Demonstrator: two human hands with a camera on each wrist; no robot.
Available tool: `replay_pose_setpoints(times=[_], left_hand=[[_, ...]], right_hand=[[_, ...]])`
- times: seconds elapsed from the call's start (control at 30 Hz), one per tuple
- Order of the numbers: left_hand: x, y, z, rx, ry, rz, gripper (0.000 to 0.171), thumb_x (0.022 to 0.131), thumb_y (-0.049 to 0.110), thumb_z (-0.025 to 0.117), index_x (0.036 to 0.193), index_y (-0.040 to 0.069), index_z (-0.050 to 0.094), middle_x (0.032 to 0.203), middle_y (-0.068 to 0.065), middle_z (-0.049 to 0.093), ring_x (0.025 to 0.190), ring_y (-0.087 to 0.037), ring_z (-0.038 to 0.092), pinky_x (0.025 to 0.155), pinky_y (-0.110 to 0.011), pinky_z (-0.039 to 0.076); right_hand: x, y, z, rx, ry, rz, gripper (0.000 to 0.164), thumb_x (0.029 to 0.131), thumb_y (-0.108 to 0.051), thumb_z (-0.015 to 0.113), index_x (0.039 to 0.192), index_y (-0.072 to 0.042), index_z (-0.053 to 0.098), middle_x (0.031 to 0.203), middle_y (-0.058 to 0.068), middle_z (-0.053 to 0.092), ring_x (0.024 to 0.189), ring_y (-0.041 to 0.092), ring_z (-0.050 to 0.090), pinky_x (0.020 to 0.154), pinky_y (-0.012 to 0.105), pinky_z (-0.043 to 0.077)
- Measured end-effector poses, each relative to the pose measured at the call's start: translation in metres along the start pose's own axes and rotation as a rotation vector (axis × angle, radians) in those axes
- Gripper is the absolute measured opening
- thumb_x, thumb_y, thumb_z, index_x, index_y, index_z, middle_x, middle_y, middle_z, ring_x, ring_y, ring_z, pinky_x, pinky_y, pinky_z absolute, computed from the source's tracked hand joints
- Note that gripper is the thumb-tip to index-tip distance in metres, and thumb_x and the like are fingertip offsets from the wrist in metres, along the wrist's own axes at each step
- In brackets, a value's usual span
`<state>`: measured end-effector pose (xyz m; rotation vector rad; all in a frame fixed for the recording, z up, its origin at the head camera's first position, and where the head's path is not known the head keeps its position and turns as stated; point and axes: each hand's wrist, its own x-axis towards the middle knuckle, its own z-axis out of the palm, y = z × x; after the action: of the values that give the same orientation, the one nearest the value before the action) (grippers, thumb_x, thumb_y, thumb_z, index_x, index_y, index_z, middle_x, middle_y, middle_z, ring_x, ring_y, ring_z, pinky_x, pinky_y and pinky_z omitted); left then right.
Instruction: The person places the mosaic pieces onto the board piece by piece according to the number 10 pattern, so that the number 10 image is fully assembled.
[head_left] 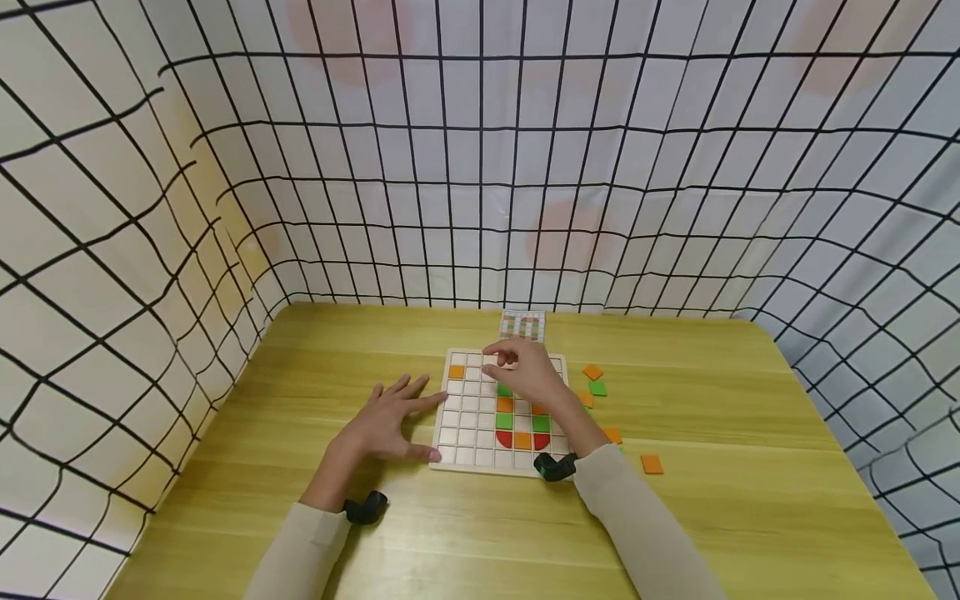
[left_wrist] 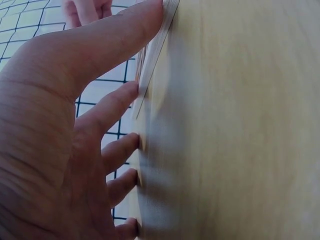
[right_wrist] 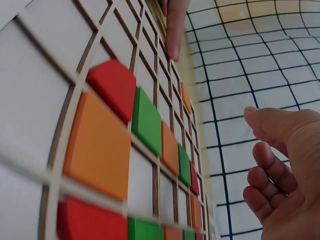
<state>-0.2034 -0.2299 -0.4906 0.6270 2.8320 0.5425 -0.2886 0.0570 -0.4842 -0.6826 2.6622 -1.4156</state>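
A pale wooden grid board lies on the table, its square cells partly filled with orange, green and red tiles. My left hand is spread at the board's left side, thumb at the near corner and index fingertip at the edge. In the left wrist view, that hand's other fingertips rest on the tabletop. Above the board's upper part hovers my right hand, fingers loosely bent. No tile shows between its thumb and fingers in the right wrist view. One orange tile sits at the board's upper left.
Loose orange and green tiles, such as an orange tile and a green tile, lie right of the board. Behind it is a small pattern card. White walls with a black grid surround the wooden table.
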Motion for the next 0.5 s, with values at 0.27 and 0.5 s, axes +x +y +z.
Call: replay_pose_setpoints(times=[0.27, 0.5], left_hand=[[0.001, 0.001, 0.001, 0.004, 0.002, 0.01, 0.097, 0.073, 0.072, 0.077, 0.157, 0.036, 0.044, 0.172, -0.01, 0.023, 0.158, -0.045, 0.015, 0.121, -0.076, 0.008], [0.0, 0.001, 0.002, 0.011, 0.002, 0.007, 0.097, 0.073, 0.072, 0.078, 0.157, 0.036, 0.043, 0.172, -0.011, 0.024, 0.158, -0.045, 0.016, 0.121, -0.076, 0.007]], right_hand=[[-0.025, 0.026, -0.036, -0.019, 0.048, 0.07, 0.031, 0.095, -0.026, 0.076, 0.122, -0.009, 0.075, 0.089, 0.003, 0.061, 0.088, 0.023, 0.056, 0.074, 0.033, 0.045], [-0.057, 0.051, -0.074, -0.068, 0.102, 0.155, 0.031, 0.097, -0.025, 0.074, 0.124, -0.011, 0.073, 0.094, 0.005, 0.059, 0.093, 0.025, 0.053, 0.08, 0.037, 0.046]])
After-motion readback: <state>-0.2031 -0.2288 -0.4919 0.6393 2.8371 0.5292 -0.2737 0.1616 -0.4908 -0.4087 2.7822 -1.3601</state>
